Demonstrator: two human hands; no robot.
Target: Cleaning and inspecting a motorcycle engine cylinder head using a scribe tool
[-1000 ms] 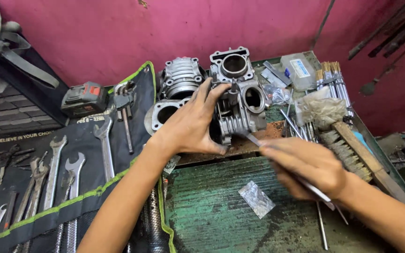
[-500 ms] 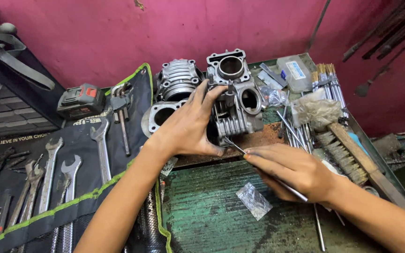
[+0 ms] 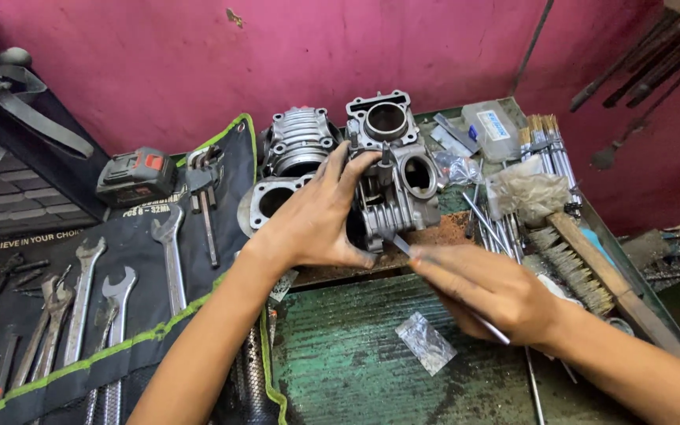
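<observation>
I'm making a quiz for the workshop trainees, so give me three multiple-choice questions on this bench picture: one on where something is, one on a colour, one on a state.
1. Where do the wrenches lie?
A. in the tool roll, left of the engine cylinder
B. on the brush
C. against the wall on the right

2. What colour is the wall behind the bench?
A. white
B. pink
C. blue

3. How does the left hand stand?
A. raised clear of everything
B. spread on the engine cylinder
C. closed around a wrench

Answers:
1 A, they sit in rows on the dark tool roll.
2 B, it is painted pink.
3 B, its fingers rest on the metal while the right hand holds a thin metal tool.
</observation>
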